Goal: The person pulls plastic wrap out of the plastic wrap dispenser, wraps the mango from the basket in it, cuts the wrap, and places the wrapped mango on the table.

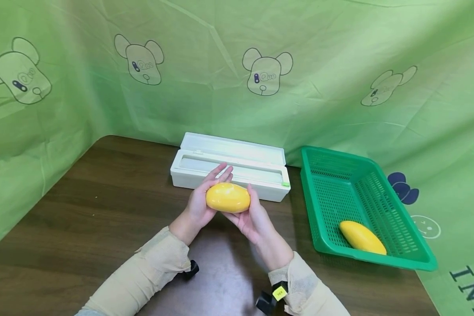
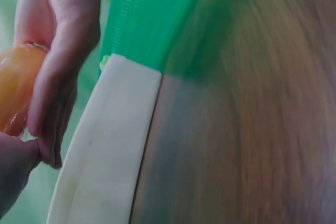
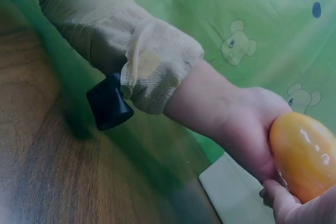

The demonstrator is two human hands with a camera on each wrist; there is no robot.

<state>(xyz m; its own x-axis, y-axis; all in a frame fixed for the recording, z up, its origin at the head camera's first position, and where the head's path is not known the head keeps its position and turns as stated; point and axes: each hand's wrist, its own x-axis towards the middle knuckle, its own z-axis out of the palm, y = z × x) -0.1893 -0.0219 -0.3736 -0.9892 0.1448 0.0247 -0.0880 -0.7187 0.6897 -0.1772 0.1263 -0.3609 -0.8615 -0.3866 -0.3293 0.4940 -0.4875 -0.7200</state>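
A glossy yellow mango [image 1: 228, 198] is held up between both hands above the table, its surface shiny with wrinkled highlights in the wrist views. My left hand [image 1: 199, 205] grips its left end, several fingers reaching up behind it. At the opposite end, my right hand [image 1: 257, 221] holds the fruit with the thumb along its side and fingers beneath. Just behind the hands stands a long white box [image 1: 183, 177], which looks like a cling film dispenser, its lid [image 1: 233, 148] raised. In the left wrist view the mango [image 2: 18, 85] is partly cut off by the frame edge.
To the right stands a green perforated basket [image 1: 315, 228] with another yellow mango [image 1: 361, 237] lying in its near end. The dark wooden table [image 1: 83, 219] meets a green printed curtain [image 1: 205, 101] at the back and sides. Black wrist cameras [image 1: 266, 303] hang beneath the sleeves.
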